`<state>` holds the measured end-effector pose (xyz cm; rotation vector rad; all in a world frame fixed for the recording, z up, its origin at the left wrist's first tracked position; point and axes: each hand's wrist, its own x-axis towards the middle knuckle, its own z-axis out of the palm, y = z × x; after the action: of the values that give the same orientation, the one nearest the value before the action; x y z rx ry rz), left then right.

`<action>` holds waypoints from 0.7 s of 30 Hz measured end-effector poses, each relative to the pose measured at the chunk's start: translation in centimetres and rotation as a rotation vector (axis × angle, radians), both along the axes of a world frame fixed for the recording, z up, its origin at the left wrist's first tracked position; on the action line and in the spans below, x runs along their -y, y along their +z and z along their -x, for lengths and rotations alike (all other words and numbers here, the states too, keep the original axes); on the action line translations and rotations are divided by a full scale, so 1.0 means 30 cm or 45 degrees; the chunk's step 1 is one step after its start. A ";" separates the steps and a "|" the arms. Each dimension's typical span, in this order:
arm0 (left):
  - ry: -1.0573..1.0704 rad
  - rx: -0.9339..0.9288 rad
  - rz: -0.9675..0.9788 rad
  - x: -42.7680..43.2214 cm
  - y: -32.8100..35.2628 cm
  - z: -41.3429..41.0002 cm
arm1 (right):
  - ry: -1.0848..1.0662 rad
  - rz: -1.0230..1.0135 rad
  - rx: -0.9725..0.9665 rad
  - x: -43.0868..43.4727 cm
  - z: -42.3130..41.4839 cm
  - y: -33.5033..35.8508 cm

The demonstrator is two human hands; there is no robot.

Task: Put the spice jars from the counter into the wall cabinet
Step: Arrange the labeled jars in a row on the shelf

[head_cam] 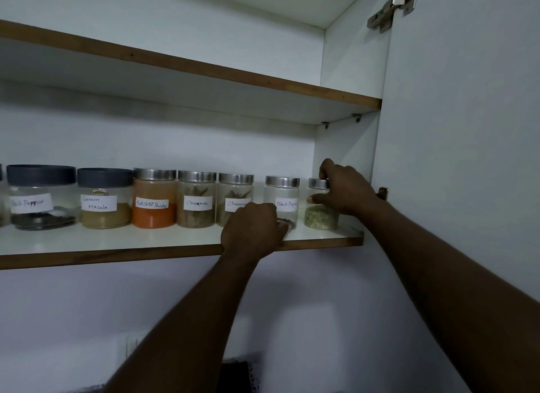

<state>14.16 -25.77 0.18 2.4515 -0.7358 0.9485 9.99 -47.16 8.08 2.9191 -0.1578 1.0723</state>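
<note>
Our right hand gripped the herb jar at the right end of the shelf, with the thumb on the glass and the fingers over the lid. Our left hand, fingers curled, sat at the base of the black pepper jar at centre frame. We could not tell whether it held that jar. As we judged it, the step called for seating the herb jar flat, just beside its neighbour and off the cabinet wall, before letting go.
</note>
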 end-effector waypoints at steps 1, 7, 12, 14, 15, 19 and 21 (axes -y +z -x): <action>-0.033 -0.014 -0.012 -0.003 0.001 0.000 | -0.037 0.047 0.003 -0.002 0.003 0.004; -0.235 -0.056 -0.170 -0.023 0.004 0.000 | -0.065 0.023 -0.110 0.004 0.013 0.058; -0.305 -0.152 -0.220 -0.018 0.004 -0.013 | 0.004 -0.012 -0.323 0.020 0.038 0.100; -0.320 -0.147 -0.260 -0.013 0.007 -0.015 | -0.034 0.037 -0.301 0.016 0.027 0.091; -0.328 -0.122 -0.289 -0.009 0.007 -0.013 | -0.047 0.034 -0.280 0.019 0.020 0.086; -0.431 0.005 -0.373 0.052 0.007 0.027 | -0.056 -0.046 -0.232 0.030 0.002 0.059; -0.474 0.042 -0.423 0.109 -0.006 0.051 | -0.020 -0.091 -0.157 0.036 -0.007 0.037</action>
<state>12.64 -29.04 -0.02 2.4398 -1.4000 0.7713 10.21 -48.24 9.18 3.0308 -0.2200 0.8994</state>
